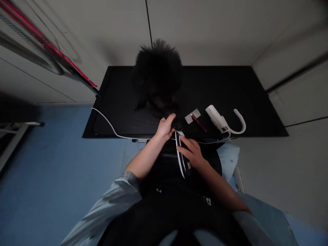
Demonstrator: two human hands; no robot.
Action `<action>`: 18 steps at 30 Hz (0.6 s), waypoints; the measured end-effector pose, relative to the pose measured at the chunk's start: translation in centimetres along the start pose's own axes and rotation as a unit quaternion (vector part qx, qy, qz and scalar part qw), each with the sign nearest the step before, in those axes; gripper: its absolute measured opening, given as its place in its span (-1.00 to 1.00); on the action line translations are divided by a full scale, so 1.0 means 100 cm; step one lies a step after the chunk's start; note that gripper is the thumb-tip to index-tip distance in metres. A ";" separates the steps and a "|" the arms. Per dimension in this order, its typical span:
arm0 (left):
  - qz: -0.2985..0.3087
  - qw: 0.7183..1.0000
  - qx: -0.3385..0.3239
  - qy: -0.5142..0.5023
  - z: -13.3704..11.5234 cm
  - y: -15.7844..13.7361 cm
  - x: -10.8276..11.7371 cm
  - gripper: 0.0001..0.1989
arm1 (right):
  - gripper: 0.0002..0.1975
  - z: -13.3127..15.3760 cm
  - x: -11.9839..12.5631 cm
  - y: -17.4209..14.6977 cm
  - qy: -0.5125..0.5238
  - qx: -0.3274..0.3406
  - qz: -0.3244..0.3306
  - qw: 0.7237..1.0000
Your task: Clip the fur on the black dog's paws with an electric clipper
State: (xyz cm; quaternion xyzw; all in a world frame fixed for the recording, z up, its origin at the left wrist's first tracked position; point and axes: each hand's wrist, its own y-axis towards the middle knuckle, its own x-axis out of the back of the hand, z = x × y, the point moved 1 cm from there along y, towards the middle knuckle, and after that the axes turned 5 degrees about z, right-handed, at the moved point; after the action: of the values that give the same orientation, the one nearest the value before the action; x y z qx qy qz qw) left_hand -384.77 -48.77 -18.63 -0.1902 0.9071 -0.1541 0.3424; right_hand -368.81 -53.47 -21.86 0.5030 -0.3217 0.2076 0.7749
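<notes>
Head view: black table (217,85) upper centre; blue floor (69,160) left; left hand (165,128) grips furry paw (177,126), right hand (193,152) clippers (181,157).

A black table (217,82) carries a fluffy black dog (159,68). Right of the dog lies a red-handled brush (196,119); farther right, a white device (216,118) with a curved end.

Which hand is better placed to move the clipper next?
Probably the right hand: it holds the clipper, with its tip by the paw. The left hand is busy holding that paw.
</notes>
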 end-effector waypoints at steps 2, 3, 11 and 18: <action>-0.003 1.000 0.004 -0.007 0.000 0.001 0.000 -0.75 | -0.69 0.000 0.002 -0.001 0.019 -0.011 0.027 0.999; -0.006 1.000 0.007 -0.008 0.000 0.001 0.000 -0.76 | -0.69 0.000 0.002 -0.002 0.030 -0.018 0.029 0.999; 0.004 1.000 0.012 -0.028 0.002 0.003 0.000 -0.77 | -0.39 0.007 -0.017 -0.012 0.068 -0.050 -0.165 0.983; 0.011 0.999 0.001 -0.040 0.004 0.004 0.000 -0.75 | -0.43 0.006 -0.018 -0.010 0.074 -0.044 -0.157 0.984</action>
State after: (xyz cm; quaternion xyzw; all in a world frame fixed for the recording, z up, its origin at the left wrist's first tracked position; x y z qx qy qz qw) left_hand -384.59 -48.47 -19.10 -0.1858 0.8948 -0.1434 0.3799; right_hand -369.65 -54.39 -23.60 0.4961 -0.1894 0.1058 0.8407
